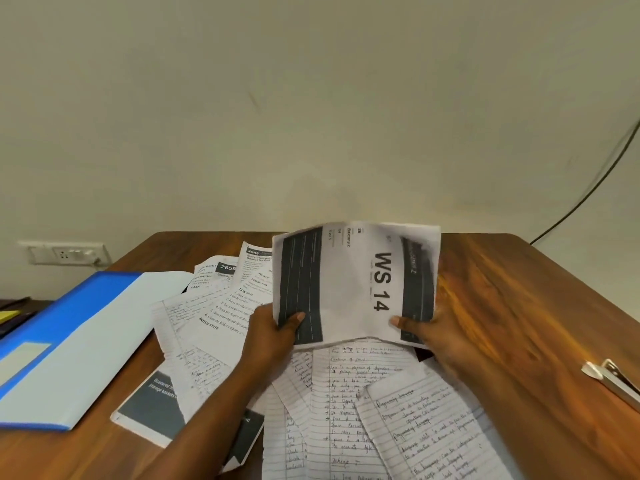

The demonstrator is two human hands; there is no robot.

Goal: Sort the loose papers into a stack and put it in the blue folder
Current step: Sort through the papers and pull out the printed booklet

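Note:
I hold up a printed sheet marked "WS 14" (356, 282), upright and facing me, above the pile. My left hand (273, 337) grips its lower left corner, thumb on the dark band. My right hand (433, 334) grips its lower right corner. Below lie several loose papers (346, 403): lined handwritten pages in front and printed task sheets (235, 299) further back, all overlapping at angles. The blue folder (69, 341) lies open on the left of the table, its pale inner face up.
The wooden table (519, 306) ends at a cream wall. A metal clip (613, 379) lies near the right edge. A wall socket (65, 252) sits at the left, and a black cable (588, 192) hangs at the right. Dark and yellow items (10, 315) lie beyond the folder.

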